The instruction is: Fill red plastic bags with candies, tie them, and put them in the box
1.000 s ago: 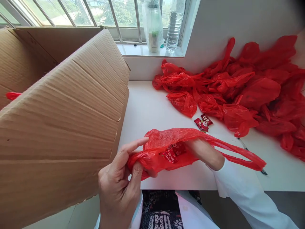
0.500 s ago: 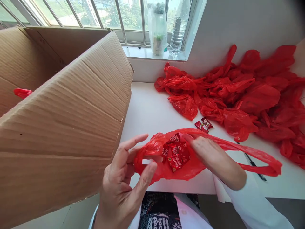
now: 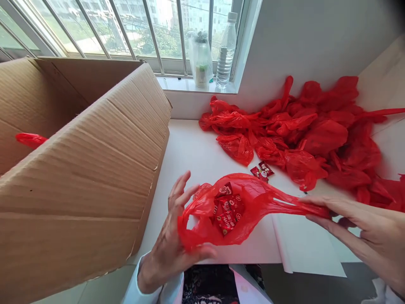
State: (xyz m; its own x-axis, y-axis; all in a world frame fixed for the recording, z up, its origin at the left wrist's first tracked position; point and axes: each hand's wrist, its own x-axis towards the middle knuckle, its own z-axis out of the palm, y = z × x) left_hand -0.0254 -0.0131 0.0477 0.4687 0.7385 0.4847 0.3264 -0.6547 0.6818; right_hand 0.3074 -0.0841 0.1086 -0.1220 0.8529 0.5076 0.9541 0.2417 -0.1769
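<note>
Red bag (image 3: 253, 215) over the surface (image 3: 186, 147), now stretched by its handles (image 3: 287, 208) in the right hand (image 3: 373, 230) rather than reached into, gripped there, leaving packets (image 3: 228, 211) inside, with left hand (image 3: 171, 240) spread open opposite.

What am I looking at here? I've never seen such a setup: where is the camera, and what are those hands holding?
There is no robot arm here, just a person's two bare hands. The view comes from one camera worn on that person's head, looking forward and down. The right hand grips the gathered end of a thin, red plastic bag. The left hand, fingers spread, is at the bag's other end. Small, shiny red printed packets show inside the bag. On the smooth white tabletop lie a heap of crumpled red plastic bags and a few small, dark-red wrapped packets. At the left stands an open, brown corrugated cardboard box.
</note>
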